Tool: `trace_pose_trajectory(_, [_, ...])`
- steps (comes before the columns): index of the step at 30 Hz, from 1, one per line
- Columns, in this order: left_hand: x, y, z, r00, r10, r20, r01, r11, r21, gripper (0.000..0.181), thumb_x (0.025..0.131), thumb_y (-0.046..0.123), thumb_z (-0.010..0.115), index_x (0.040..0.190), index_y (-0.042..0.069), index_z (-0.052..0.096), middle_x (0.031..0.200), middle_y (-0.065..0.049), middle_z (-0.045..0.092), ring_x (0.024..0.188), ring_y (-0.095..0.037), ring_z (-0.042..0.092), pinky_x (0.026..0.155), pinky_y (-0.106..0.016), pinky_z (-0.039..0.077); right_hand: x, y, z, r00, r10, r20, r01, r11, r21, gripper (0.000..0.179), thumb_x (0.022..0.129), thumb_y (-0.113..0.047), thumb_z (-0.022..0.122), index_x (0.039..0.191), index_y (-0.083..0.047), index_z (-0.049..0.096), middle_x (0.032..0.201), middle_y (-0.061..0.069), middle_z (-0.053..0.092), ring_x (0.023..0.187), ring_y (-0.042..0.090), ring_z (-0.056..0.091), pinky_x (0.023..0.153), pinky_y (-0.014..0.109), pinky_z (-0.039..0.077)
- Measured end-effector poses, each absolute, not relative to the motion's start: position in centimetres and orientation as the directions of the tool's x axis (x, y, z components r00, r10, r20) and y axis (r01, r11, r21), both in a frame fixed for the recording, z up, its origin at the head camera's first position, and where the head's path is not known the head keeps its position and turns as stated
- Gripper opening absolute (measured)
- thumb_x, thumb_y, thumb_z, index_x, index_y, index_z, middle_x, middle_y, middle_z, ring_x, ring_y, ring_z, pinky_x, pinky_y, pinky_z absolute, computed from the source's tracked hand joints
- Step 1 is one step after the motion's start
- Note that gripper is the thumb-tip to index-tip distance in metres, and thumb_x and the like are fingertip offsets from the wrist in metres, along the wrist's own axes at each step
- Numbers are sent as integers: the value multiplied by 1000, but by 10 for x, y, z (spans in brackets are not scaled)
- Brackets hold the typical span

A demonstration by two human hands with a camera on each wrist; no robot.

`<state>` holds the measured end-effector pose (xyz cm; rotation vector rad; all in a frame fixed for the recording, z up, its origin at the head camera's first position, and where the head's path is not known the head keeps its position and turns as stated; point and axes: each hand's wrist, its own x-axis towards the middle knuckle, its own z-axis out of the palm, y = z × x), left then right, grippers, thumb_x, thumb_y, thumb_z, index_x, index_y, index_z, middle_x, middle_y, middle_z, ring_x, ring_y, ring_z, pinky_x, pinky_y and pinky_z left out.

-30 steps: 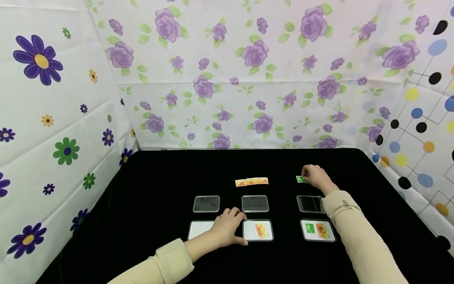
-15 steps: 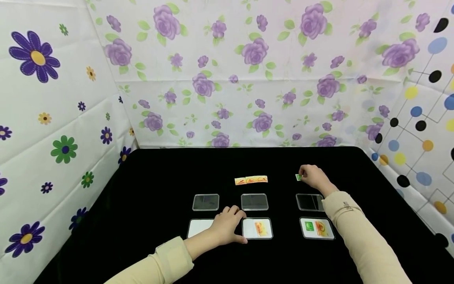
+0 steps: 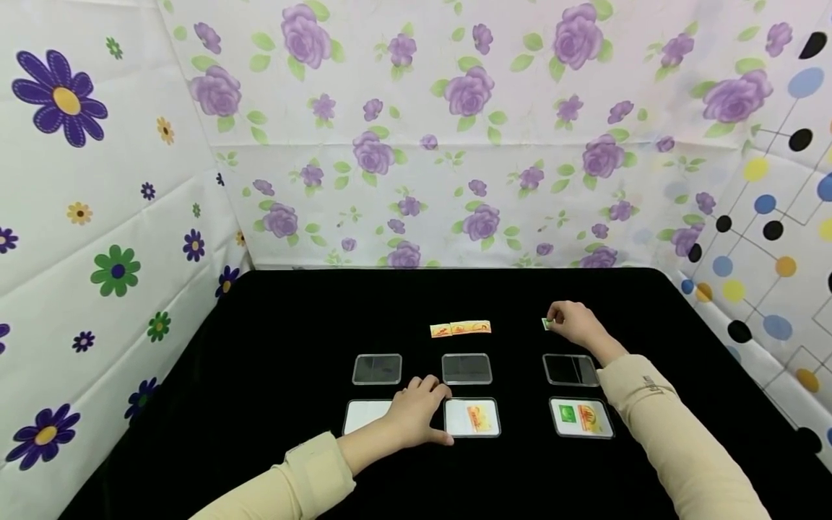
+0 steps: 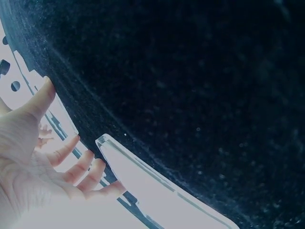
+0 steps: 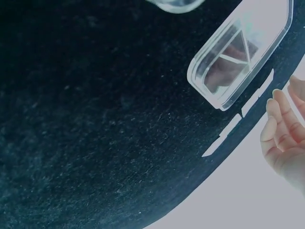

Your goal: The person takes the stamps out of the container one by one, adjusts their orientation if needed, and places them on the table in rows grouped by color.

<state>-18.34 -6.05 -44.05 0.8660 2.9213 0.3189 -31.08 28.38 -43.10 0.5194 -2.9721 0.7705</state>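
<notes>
In the head view my left hand (image 3: pixel 416 415) spans the left edge of a clear-rimmed card case (image 3: pixel 459 419), thumb near its lower corner and index finger near the upper one. A white card with an orange picture sticker lies in that case. The left wrist view shows the left fingers (image 4: pixel 71 171) spread and loosely bent. Farther back on the right, my right hand (image 3: pixel 575 323) pinches at a small green sticker (image 3: pixel 545 324), mostly covered by the fingertips. Overexposure in the right wrist view hides the sticker there; the right hand (image 5: pixel 288 133) has its fingers bent.
Left of the middle case lies a white-card case (image 3: pixel 366 417), partly behind my left hand. A case (image 3: pixel 581 419) with green and orange stickers sits at right. Clear covers (image 3: pixel 377 369) lie in a row behind. Orange sticker strips (image 3: pixel 471 328) rest farther back on the black cloth (image 3: pixel 312 318).
My right hand has shifted slightly left over the green sticker, so less of it shows. The left hand stays at the middle case.
</notes>
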Motion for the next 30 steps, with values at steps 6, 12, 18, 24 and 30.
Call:
trace_pose_trajectory(6, [-182, -61, -437, -837, 546, -9, 531, 818, 220, 66, 66, 46, 82, 119, 14, 57, 121, -7, 54, 106, -24, 52, 78, -45, 52, -308, 281, -430, -944, -308, 122, -328, 821, -467, 10, 88, -6, 63, 93, 2, 61, 81, 14, 60, 63, 16, 53, 58, 33, 43])
trace_pose_trajectory(12, [-181, -61, -437, -837, 548, -11, 533, 818, 217, 66, 66, 46, 82, 118, 14, 57, 120, -7, 54, 106, -24, 52, 77, -45, 52, -299, 273, -430, -932, -326, 157, -361, 805, -471, 7, 87, -6, 63, 91, 0, 62, 80, 12, 62, 62, 15, 54, 56, 31, 43])
trace_pose_trajectory(18, [-182, -61, -437, -835, 551, -12, 535, 815, 224, 66, 66, 46, 82, 118, 14, 56, 121, -7, 54, 106, -25, 52, 78, -46, 52, -291, 268, -431, -919, -342, 194, -393, 798, -457, 5, 87, -4, 63, 89, 0, 61, 79, 12, 61, 64, 16, 54, 57, 31, 43])
trace_pose_trajectory(24, [-183, -60, -437, -832, 555, -23, 535, 812, 235, 67, 66, 46, 82, 119, 13, 57, 123, -9, 54, 108, -26, 52, 79, -47, 52, -283, 262, -437, -890, -383, 248, -456, 781, -427, 4, 86, -3, 64, 87, -2, 60, 77, 8, 60, 65, 12, 52, 57, 29, 42])
trace_pose_trajectory(30, [-183, -60, -436, -830, 558, -25, 536, 808, 247, 68, 66, 45, 82, 120, 12, 57, 124, -10, 54, 110, -28, 53, 79, -49, 52, -276, 253, -438, -877, -403, 263, -480, 766, -427, 5, 85, -2, 65, 85, -4, 61, 73, 4, 57, 60, 7, 47, 54, 26, 40])
